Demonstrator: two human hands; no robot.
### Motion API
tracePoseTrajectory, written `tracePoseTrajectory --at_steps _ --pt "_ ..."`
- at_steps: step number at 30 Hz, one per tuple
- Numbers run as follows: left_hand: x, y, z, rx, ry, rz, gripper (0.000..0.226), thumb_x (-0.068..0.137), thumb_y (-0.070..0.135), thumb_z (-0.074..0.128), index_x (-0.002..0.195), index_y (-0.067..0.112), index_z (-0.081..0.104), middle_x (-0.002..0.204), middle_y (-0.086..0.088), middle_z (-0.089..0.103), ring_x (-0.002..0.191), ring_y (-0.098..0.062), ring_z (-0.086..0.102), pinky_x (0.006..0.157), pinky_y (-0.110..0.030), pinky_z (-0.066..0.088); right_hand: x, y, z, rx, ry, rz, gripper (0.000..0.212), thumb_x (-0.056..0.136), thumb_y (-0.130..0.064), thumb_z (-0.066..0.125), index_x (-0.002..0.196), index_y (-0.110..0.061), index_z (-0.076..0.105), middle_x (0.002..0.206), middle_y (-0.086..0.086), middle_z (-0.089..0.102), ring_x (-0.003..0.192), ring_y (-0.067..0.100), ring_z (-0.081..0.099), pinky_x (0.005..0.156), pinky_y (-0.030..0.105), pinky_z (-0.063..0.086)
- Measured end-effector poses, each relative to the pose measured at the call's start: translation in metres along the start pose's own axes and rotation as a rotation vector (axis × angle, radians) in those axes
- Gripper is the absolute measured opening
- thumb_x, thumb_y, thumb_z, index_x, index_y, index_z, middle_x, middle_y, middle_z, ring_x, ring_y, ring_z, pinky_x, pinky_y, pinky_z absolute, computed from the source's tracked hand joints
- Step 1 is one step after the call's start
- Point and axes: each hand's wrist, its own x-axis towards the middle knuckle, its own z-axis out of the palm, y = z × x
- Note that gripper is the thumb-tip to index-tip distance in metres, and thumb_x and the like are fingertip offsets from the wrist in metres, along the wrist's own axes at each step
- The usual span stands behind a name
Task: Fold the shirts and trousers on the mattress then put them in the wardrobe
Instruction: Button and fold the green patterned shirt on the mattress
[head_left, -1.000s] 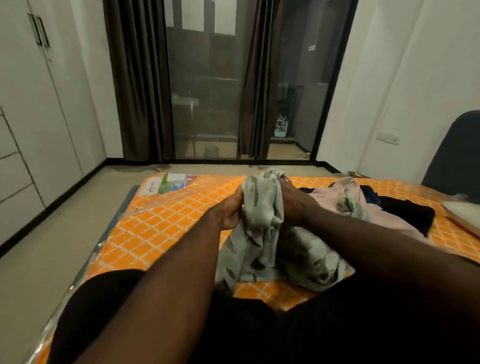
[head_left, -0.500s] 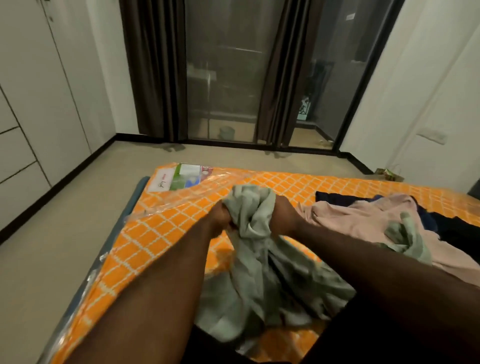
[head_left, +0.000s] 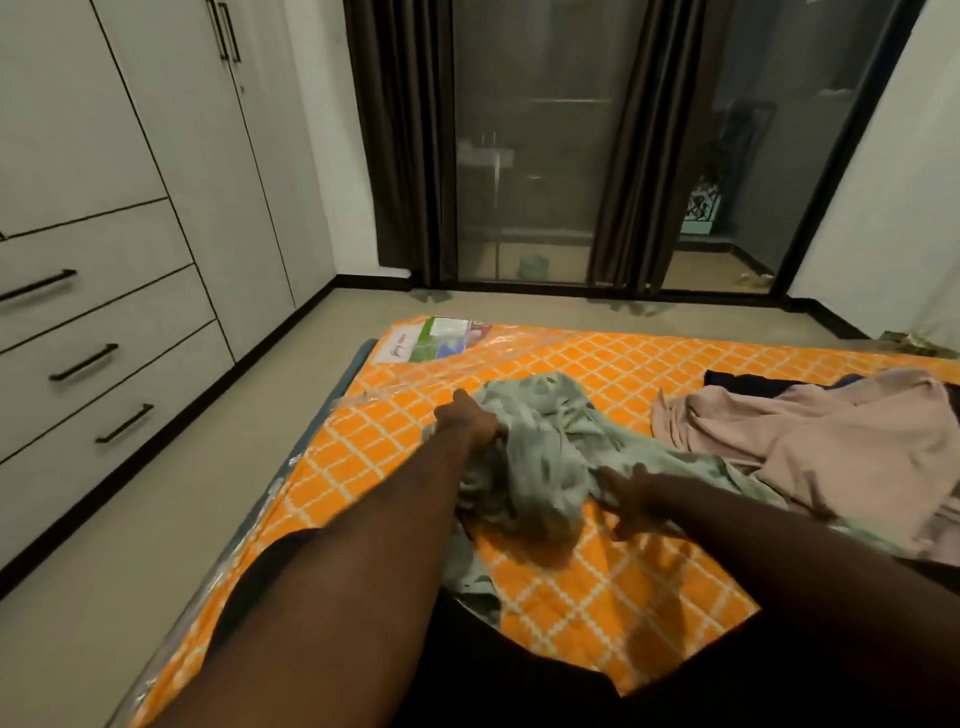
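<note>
The job looks barely started. The left grip (head_left: 467, 423) holds a bunch of the green shirt (head_left: 540, 441), with its fingers curled into the cloth. The right grip (head_left: 636, 499) is wide, fingers spread, and touches the shirt's near edge. It looks blurry.

The shirt lies crumpled on the mattress (head_left: 597, 587), between the two grips. It is not folded yet. To the right of the right grip lies a loose pink cloth (head_left: 831, 441). A dark cloth (head_left: 748, 379) peeks out beyond it.

That makes three clothes: one green, one pink, one dark. More may hide further right. The wardrobe (head_left: 156, 156) stands well to the left of the left grip, with its doors closed. All the folding and putting away is left to do.
</note>
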Motion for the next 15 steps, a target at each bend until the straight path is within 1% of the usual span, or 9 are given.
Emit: tracePoseTrajectory --at_steps 1,3,4,6,8,9,11,13,15 --pt "-0.002 -0.001 0.011 0.028 -0.001 -0.007 0.089 0.087 0.031 0.074 0.156 0.010 0.022 0.151 -0.025 0.037 0.138 -0.042 0.041 0.104 -0.045 0.047 0.000 0.000 -0.001 0.028 0.020 -0.031 0.118 0.087 -0.043 0.078 0.162 -0.030 -0.012 0.165 0.030 -0.004 0.148 0.044 0.030 0.115 0.042 0.036" --pt "-0.005 0.007 0.035 0.066 0.002 0.054 0.084 0.090 0.027 0.068 0.158 0.021 0.020 0.157 -0.024 0.026 0.140 -0.044 0.038 0.104 -0.048 0.047 0.006 0.006 0.000 0.147 0.080 -0.096 0.115 0.088 -0.042 0.078 0.163 -0.031 -0.009 0.166 0.027 -0.008 0.151 0.043 0.026 0.115 0.040 0.036" --pt "-0.004 0.006 0.044 0.106 0.007 0.118 0.083 0.090 0.027 0.067 0.158 0.027 0.020 0.160 -0.022 0.021 0.140 -0.044 0.037 0.104 -0.050 0.047 0.008 0.008 -0.001 0.197 0.108 -0.122 0.115 0.087 -0.046 0.077 0.163 -0.033 -0.008 0.167 0.025 -0.012 0.152 0.043 0.021 0.116 0.041 0.034" --pt "-0.006 0.003 0.052 0.218 0.013 0.247 0.089 0.085 0.026 0.070 0.157 0.040 0.020 0.164 -0.016 0.007 0.144 -0.043 0.032 0.106 -0.053 0.047 0.012 0.012 0.001 0.219 0.180 -0.145 0.113 0.086 -0.062 0.071 0.163 -0.033 -0.007 0.168 0.023 -0.011 0.155 0.044 0.011 0.121 0.047 0.027" --pt "-0.002 0.006 0.060 0.381 -0.017 0.342 0.102 0.078 0.028 0.078 0.155 0.052 0.015 0.167 -0.009 -0.004 0.151 -0.043 0.016 0.113 -0.058 0.038 0.019 0.024 0.005 0.245 0.229 -0.112 0.113 0.085 -0.072 0.063 0.163 -0.031 -0.008 0.168 0.023 -0.008 0.156 0.043 0.003 0.124 0.051 0.017" --pt "-0.002 0.009 0.065 0.456 -0.039 0.376 0.108 0.075 0.033 0.082 0.153 0.057 0.012 0.168 -0.005 -0.010 0.153 -0.043 0.005 0.115 -0.062 0.031 0.026 0.031 0.008 0.290 0.239 -0.078 0.114 0.084 -0.074 0.062 0.163 -0.032 -0.009 0.168 0.023 -0.008 0.155 0.044 0.004 0.124 0.052 0.016" --pt "0.004 0.016 0.076 0.504 -0.109 0.398 0.119 0.069 0.041 0.088 0.149 0.064 0.004 0.166 0.002 -0.023 0.152 -0.044 -0.014 0.115 -0.070 0.022 0.041 0.045 0.011 0.381 0.219 -0.007 0.115 0.083 -0.072 0.065 0.162 -0.032 -0.008 0.167 0.025 -0.007 0.155 0.044 0.008 0.123 0.051 0.021" --pt "0.017 0.020 0.086 0.475 -0.174 0.381 0.128 0.063 0.044 0.093 0.149 0.066 0.000 0.164 0.005 -0.030 0.149 -0.046 -0.025 0.113 -0.074 0.023 0.056 0.052 0.009 0.465 0.184 0.030 0.114 0.086 -0.067 0.066 0.162 -0.026 -0.008 0.168 0.025 0.000 0.154 0.044 0.011 0.122 0.047 0.024" --pt "0.024 0.022 0.097 0.463 -0.198 0.384 0.132 0.060 0.045 0.095 0.149 0.065 0.000 0.162 0.004 -0.034 0.147 -0.049 -0.027 0.112 -0.074 0.026 0.065 0.049 0.001 0.552 0.172 0.042 0.109 0.088 -0.061 0.068 0.163 -0.019 0.001 0.167 0.023 0.018 0.151 0.042 0.024 0.120 0.045 0.030"
